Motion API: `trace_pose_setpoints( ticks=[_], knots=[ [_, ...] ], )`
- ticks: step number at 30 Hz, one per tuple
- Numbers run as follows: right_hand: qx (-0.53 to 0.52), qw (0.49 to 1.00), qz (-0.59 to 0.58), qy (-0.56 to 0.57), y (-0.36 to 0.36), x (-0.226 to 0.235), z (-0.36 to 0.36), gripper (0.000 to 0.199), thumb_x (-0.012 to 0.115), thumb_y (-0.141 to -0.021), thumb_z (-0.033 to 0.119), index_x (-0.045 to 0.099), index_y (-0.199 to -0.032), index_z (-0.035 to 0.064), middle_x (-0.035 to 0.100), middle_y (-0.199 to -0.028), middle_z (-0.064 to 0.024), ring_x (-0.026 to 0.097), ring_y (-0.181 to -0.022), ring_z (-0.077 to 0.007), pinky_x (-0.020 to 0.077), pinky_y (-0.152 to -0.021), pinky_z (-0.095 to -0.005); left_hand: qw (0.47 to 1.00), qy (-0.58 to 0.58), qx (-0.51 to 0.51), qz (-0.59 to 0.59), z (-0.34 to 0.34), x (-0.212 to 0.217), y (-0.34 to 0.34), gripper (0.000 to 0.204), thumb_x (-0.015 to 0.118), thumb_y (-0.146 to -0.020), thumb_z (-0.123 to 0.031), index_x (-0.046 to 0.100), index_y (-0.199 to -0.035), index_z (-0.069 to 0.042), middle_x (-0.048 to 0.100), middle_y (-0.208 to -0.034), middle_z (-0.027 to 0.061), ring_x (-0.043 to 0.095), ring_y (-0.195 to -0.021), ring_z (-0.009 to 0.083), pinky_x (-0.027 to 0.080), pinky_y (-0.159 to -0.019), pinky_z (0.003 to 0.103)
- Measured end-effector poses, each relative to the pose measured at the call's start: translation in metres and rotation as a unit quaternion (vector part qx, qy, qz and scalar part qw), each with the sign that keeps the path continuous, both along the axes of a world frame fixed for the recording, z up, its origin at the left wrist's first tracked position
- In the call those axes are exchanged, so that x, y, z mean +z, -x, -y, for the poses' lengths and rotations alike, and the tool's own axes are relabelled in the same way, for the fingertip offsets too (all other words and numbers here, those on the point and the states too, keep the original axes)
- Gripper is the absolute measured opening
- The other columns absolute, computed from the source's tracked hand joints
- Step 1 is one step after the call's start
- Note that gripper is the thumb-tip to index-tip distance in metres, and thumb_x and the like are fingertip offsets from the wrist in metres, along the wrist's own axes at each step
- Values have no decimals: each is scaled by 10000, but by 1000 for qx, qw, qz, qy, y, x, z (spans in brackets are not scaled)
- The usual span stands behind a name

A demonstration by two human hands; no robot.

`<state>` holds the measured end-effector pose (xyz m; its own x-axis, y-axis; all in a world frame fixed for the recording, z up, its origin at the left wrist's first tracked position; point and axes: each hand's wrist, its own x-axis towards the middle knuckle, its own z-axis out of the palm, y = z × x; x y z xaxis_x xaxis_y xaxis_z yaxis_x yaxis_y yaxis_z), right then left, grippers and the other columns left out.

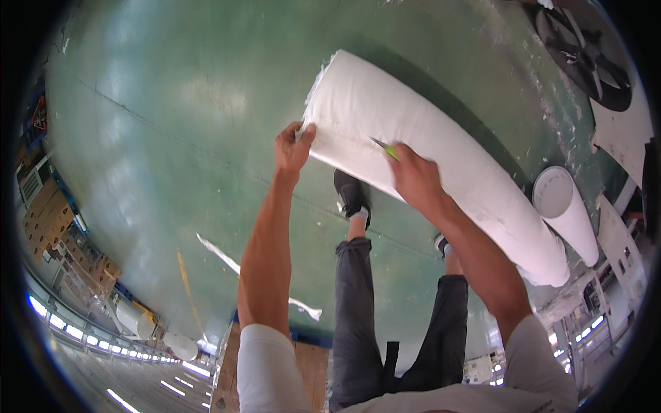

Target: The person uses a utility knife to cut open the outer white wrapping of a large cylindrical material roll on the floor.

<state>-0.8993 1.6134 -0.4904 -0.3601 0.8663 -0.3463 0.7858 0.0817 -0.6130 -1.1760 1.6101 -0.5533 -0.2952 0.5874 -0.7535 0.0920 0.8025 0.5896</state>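
A long, thick roll of white fabric [441, 151] lies slantwise on the green floor, its frayed end toward the upper left. My left hand [294, 148] pinches the edge of the fabric near that end, thumb on top. Closed around the green handle of a small knife [385, 147] is my right hand [416, 177], resting over the middle of the roll. The knife's short pointed blade faces up and left, close above the cloth; whether it touches the fabric I cannot tell.
Beyond the roll's lower right end stands a white tube [568, 210]. A black fan-like wheel [585, 58] is at the upper right. A strip of white scrap [219, 252] lies on the green floor [172, 138]. My shoe [352, 193] is close beside the roll.
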Motion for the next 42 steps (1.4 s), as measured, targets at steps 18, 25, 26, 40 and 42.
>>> trace_pose_setpoints(
  ticks=[18,25,26,40,42],
  knots=[
    [230,955,182,37,96,-20,-38,107,531,-892,43,530,-983,-13,695,-801,-189,727,-745,-317,587,-659,-414,996,-60,-43,-57,5,-29,3,318,653,-912,-242,689,-1023,54,669,-806,63,565,-712,131,473,-672,311],
    [221,925,268,154,-11,8,13,139,495,-903,45,513,-1023,-22,690,-858,-250,707,-787,-393,561,-728,-499,999,-35,-28,-5,3,-23,6,397,686,-895,-250,660,-1152,52,693,-901,91,604,-808,149,493,-756,312],
    [218,913,296,178,-11,21,10,150,489,-906,50,510,-1035,-24,687,-863,-251,705,-779,-398,560,-720,-505,999,-35,-23,15,2,-16,5,412,694,-890,-250,655,-1168,51,698,-925,100,615,-832,155,496,-775,312],
    [225,945,220,93,119,-16,-42,133,506,-911,63,517,-1021,-10,702,-897,-220,720,-797,-375,583,-706,-447,997,-34,-61,-17,7,-3,10,469,736,-819,-253,663,-1165,55,710,-1039,266,697,-983,348,529,-863,391],
    [223,936,246,120,76,-14,-30,142,498,-909,56,514,-1032,-13,702,-910,-233,718,-817,-386,576,-738,-461,998,-37,-47,0,0,-4,10,464,735,-822,-243,661,-1170,56,710,-1044,266,698,-990,340,527,-869,384]
  ],
)
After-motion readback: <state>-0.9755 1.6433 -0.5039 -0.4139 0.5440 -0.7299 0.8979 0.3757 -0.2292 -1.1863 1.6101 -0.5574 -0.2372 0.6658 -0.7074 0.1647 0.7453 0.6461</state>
